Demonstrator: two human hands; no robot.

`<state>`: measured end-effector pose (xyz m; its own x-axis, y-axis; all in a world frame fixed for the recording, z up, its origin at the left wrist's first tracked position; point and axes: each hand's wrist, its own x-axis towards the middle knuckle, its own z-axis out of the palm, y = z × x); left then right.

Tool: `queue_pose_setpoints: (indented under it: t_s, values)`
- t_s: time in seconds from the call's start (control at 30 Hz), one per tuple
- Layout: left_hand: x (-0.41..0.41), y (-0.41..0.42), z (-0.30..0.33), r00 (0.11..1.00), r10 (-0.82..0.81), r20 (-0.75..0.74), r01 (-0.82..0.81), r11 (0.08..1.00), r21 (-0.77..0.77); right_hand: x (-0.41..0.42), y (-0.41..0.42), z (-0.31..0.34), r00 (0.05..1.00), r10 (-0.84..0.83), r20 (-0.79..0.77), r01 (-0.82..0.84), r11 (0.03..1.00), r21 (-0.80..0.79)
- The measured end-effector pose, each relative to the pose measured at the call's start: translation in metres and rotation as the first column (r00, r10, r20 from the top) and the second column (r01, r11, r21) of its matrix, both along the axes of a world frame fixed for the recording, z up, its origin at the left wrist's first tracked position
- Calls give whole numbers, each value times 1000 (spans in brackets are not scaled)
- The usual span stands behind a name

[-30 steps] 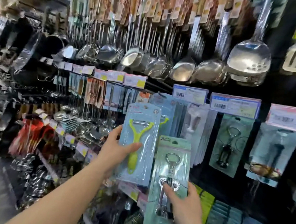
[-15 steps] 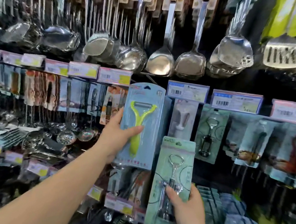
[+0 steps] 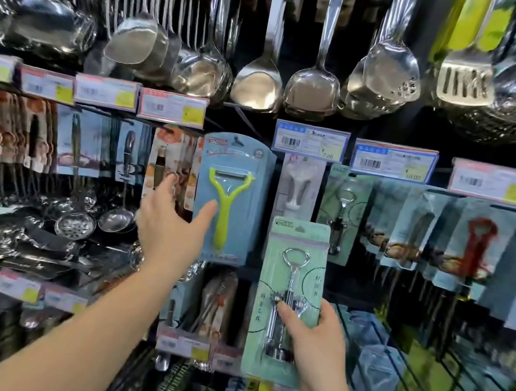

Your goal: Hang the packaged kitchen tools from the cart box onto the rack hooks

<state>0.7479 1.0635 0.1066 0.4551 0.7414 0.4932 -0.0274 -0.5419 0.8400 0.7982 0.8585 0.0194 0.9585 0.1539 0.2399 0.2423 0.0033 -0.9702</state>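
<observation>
Pale blue card backs the peeler pack [image 3: 231, 198], which hangs at the rack with a yellow-green Y-shaped peeler under its blister; its punched top sits just below the row of price tags [image 3: 172, 108], apparently on a hook, though the hook itself is hidden behind the card. The left hand [image 3: 169, 232] is beside the pack's lower left edge with fingers spread and relaxed, the thumb close to or just touching the card, and it grips nothing, so I judge this pack as hung or all but released. The right hand [image 3: 311, 344] holds the mint-green corkscrew pack [image 3: 289, 300] upright by its lower half, thumb pressed on the blister over the metal corkscrew and fingers wrapped behind. That pack is in the air in front of the rack, below and slightly right of the peeler, on no hook. Matching corkscrew packs [image 3: 342, 213] hang just up and to the right, under a blue price label [image 3: 310, 141], which looks the likely destination. Steel ladles and turners [image 3: 260, 78] fill the row above. The cart box is out of view, so how many packs remain cannot be told; at least this corkscrew is left to hang.
</observation>
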Motion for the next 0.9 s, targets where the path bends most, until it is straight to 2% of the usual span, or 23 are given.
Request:
queue_pose_setpoints:
  t_s: [0.03, 0.1, 0.17, 0.23, 0.3, 0.33, 0.57, 0.9]
  values:
    - [2, -9, -7, 997, -4, 82, 1, 999, 38, 1, -2, 1, 1000, -19, 9, 19, 1000, -2]
    - [9, -33, -20, 977, -155, 144, 139, 984, 115, 1, -7, 2, 998, -53, 21, 53, 999, 0]
    - [23, -57, -32, 942, -336, 13, 331, 931, 154, 4, -14, 3, 996, -86, 35, 86, 996, 16]
    - [37, -79, -39, 849, -506, -152, 518, 854, 50, 7, -26, 8, 992, -113, 55, 112, 993, 30]
    - [48, -99, -43, 734, -651, -193, 644, 757, -109, 13, -39, 16, 990, -113, 83, 109, 993, 45]
    - [53, -108, -44, 703, -688, -181, 674, 726, -138, 16, -47, 20, 988, -107, 108, 102, 994, 48]
    - [68, -154, -26, 661, -750, -35, 740, 659, -134, 29, -85, 46, 959, -138, 246, 122, 989, 81]
    - [70, -163, -11, 713, -692, 114, 699, 715, -29, 41, -93, 70, 942, -54, 332, 55, 998, 9]
